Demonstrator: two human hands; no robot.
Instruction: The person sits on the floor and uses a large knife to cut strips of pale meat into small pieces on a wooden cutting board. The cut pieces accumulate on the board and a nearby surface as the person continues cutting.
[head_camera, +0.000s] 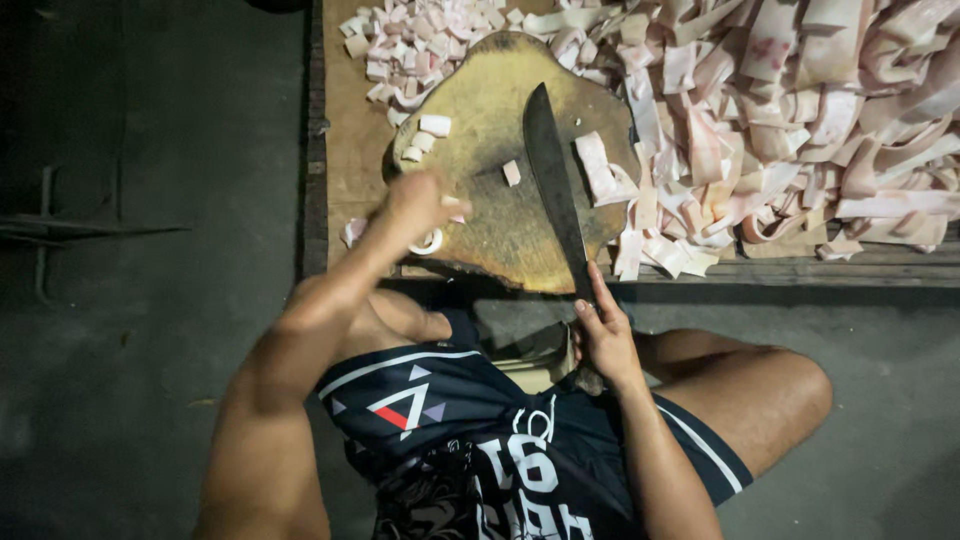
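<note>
Right grip: the right hand (605, 335), low in the middle of the frame, is closed round the handle of a long dark-bladed kitchen knife (552, 180); the forefinger lies along the handle toward the blade.
Knife: the blade runs from the hand up and slightly left across the board, tip near the upper middle of the frame, lying flat or nearly flat on the wood.
Left grip: the left hand (425, 205) is blurred over the left part of the board, fingers bunched downward; I cannot tell whether it pinches anything, though small pale pieces show right at its fingertips.
Board: a round, worn, yellow-brown wooden chopping board (490, 215) lies in the upper middle of the frame, its near edge reaching the worktop's front edge.
On the board: a few small cut cubes of pale pink-white fatty meat (428, 135) sit at its upper left, one cube (511, 172) is just left of the blade, and a longer strip (597, 168) lies just right of the blade.
Cut pile: a heap of small pink-white cubes (410, 45) fills the worktop at the upper left, touching the board's top rim.
Uncut pile: a big heap of long pink-white strips (800, 110) covers the upper right of the frame, reaching the board's right edge.
Worktop: a low brown wooden plank worktop (352, 150) carries everything.
Containers: no bowl or tub shows; the meat lies loose.
Surroundings: dark concrete floor (150, 330) on the left; dark printed shorts (480, 440) at the bottom.
</note>
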